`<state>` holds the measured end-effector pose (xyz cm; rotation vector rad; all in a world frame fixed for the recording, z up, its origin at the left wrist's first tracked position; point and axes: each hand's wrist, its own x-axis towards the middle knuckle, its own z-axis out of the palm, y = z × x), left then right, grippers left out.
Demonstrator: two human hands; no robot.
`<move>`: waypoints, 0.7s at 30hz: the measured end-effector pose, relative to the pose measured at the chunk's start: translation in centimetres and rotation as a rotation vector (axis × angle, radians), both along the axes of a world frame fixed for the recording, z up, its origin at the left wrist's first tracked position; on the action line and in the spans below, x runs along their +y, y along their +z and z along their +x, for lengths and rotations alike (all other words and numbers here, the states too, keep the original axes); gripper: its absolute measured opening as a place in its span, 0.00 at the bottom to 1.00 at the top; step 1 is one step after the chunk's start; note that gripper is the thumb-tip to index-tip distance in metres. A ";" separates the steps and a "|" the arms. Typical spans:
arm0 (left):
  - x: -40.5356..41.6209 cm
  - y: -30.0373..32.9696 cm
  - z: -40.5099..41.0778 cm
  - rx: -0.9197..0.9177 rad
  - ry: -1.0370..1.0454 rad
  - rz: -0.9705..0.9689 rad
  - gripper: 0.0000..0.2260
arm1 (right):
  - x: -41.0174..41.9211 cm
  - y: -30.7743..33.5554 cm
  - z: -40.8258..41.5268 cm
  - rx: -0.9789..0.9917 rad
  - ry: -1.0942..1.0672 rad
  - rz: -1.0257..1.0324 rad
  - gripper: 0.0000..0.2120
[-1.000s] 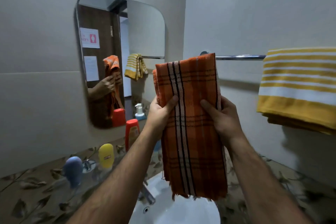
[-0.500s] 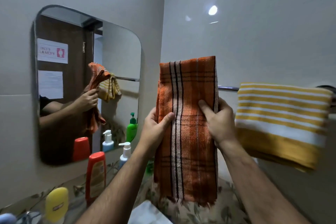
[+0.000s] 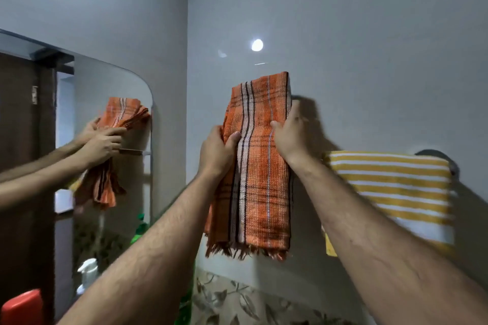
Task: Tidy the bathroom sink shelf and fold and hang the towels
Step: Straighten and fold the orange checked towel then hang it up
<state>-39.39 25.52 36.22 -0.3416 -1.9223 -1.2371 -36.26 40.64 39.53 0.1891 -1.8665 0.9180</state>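
An orange plaid towel (image 3: 260, 179), folded into a long strip with a fringed lower edge, is held upright in front of the right wall. My left hand (image 3: 216, 152) grips its left edge and my right hand (image 3: 289, 133) grips its right edge at mid height. Its top rises above where the towel rail runs; the rail itself is hidden behind the towel and my hands. A yellow and white striped towel (image 3: 390, 192) hangs folded over the rail to the right, close to my right forearm.
A mirror (image 3: 79, 166) on the left wall reflects my hands and the orange towel. Below it are a red bottle cap (image 3: 22, 307), a white pump bottle (image 3: 88, 273) and a green bottle (image 3: 138, 232). Leaf-patterned tiles (image 3: 237, 301) run along the wall's base.
Both hands have raised the orange towel higher and closer to the right wall. My view has tilted up and right, so the sink and most shelf bottles have left the frame.
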 end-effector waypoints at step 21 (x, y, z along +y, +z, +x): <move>-0.3 0.4 -4.1 0.381 0.252 -0.559 0.03 | 0.3 -1.3 -3.3 0.096 -0.530 0.707 0.11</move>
